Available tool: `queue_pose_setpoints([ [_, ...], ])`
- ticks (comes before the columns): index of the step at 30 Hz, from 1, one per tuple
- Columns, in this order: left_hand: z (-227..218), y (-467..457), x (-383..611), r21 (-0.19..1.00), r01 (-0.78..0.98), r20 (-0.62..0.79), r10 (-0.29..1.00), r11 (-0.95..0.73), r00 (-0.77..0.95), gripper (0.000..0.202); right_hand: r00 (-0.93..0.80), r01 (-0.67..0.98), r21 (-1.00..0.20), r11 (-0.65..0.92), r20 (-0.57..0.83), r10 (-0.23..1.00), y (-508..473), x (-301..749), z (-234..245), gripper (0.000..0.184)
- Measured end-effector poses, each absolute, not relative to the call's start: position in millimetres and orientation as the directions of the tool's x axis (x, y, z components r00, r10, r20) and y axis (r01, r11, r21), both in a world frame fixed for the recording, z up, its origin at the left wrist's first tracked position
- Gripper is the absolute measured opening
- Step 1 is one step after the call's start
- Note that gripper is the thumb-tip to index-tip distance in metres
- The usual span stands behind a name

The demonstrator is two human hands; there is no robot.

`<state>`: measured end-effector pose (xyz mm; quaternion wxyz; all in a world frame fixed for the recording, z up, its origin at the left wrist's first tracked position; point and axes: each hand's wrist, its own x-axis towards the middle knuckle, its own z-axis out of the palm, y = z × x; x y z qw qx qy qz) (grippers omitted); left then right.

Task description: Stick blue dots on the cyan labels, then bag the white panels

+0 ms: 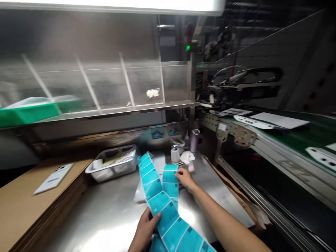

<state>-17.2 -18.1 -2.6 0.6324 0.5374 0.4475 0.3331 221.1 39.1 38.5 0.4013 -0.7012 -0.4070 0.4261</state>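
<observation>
turquoise all over the steel right now: a long strip of printed labels crosses the bench, its long axis slanting from up by the tray down toward the near right, folded back on itself in a loop. the left hand is the nearer one, fingers wrapped closed round the strip's edge low down, holding on. the right hand sits further out at the raised fold, fingers half curled against the top edge, and whether that's a real grip i can't tell. under it all, the stainless steel bench. to the left, a translucent plastic tray carrying a white roll and yellowish papers. past the strip, a white bottle, a purple cup and a crumpled tissue. off left, a stack of cardboard with a white panel on top; off right, a green conveyor belt carrying white perforated panels.
</observation>
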Motion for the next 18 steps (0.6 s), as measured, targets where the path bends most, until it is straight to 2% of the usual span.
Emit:
queue_pose_setpoints([
  [3, -9.2, -0.8, -19.3, 0.974, 0.206, 0.044, 0.972, -0.094, 0.232, 0.056, 0.279, 0.107, -0.945, -0.308, -0.268, 0.922, 52.5, 211.4, 55.1, 0.03],
  [5, -7.8, 6.8, -19.8, 0.955, 0.244, 0.126, 0.976, -0.167, 0.177, 0.055, 0.25, 0.058, -0.958, -0.28, -0.257, 0.933, 58.4, 204.2, 66.5, 0.03],
  [10, 2.6, -6.0, -5.8, 0.993, 0.042, -0.117, 0.903, 0.109, 0.413, 0.045, 0.124, 0.038, -0.974, -0.222, -0.216, 0.968, 55.8, 191.8, 80.5, 0.031],
  [13, 3.1, -20.7, 5.1, 0.983, -0.106, -0.089, 0.896, 0.149, 0.434, 0.036, 0.026, 0.075, -0.974, -0.214, -0.213, 0.977, 48.4, 188.2, 68.9, 0.031],
  [18, -3.8, -25.5, 5.0, 0.965, -0.209, -0.065, 0.914, 0.16, 0.399, 0.037, -0.068, 0.204, -0.969, -0.136, -0.153, 0.986, 43.1, 196.5, 34.6, 0.031],
])
